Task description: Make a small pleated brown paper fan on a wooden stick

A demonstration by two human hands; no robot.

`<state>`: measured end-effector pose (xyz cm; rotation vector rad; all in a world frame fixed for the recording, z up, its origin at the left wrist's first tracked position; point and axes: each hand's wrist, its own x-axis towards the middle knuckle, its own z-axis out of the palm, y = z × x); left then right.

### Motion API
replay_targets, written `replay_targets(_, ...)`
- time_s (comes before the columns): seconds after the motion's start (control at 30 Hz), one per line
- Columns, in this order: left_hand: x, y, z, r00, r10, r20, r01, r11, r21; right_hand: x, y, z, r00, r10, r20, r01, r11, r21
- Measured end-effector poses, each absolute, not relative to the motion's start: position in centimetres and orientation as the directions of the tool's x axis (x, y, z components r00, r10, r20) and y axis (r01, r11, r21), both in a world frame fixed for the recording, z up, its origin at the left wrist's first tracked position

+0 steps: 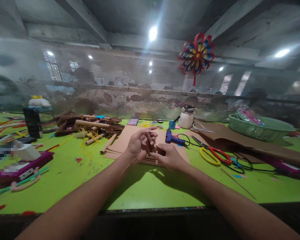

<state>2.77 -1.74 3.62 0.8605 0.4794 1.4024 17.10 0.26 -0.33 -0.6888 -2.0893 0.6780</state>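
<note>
Both hands meet above a stack of brown paper sheets [125, 140] on the green table. Between them is a small brown strip [149, 146], which looks like paper. My left hand [137, 143] has its palm turned inward, fingers curled around the strip. My right hand [170, 156] pinches the strip's lower end with thumb and fingers. Just beyond the right hand lies a blue glue gun [173, 137]. Scissors with one red and one yellow handle [211, 156] rest to its right.
Brown paper rolls [92, 123] and yellow shreds pile up at the left. A purple power strip [25, 168] and a black phone [33, 122] are further left. At the back stand a white jar [186, 117] and a green basket [261, 128]. A thin stick [238, 183] lies front right.
</note>
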Motion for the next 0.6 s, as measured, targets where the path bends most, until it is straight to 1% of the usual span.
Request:
replay_targets(0.07, 2.9, -1.9, 3.7, 0.132, 0.969, 0.209, -0.654, -0.073, 0.753, 17.0, 0.2, -0.5, -0.513, 0.653, 0.557, 0.212, 0.725, -0.655)
replay_targets(0.17, 2.9, -1.9, 3.9, 0.107, 0.969, 0.220, -0.657, -0.097, 0.747, 17.0, 0.0, -0.4, -0.513, 0.666, 0.542, 0.187, 0.703, -0.686)
replay_targets(0.27, 3.0, -1.8, 3.9, 0.092, 0.971, 0.223, -0.641, -0.113, 0.759, 17.2, 0.2, -0.1, -0.516, 0.702, 0.491, 0.140, 0.635, -0.760)
replay_targets(0.37, 2.9, -1.5, 3.6, 0.082, 0.973, 0.218, -0.581, -0.131, 0.803, 17.4, 0.7, 0.0, -0.487, 0.771, 0.411, 0.083, 0.510, -0.856)
replay_targets(0.47, 2.8, -1.1, 3.2, 0.034, 0.969, 0.243, -0.447, -0.203, 0.871, 17.6, 1.3, 0.0, -0.456, 0.829, 0.324, 0.018, 0.373, -0.928)
replay_targets(0.6, 2.9, -0.6, 2.8, -0.030, 0.941, 0.336, -0.140, -0.337, 0.931, 17.8, 2.0, 0.1, -0.447, 0.868, 0.216, -0.114, 0.184, -0.976)
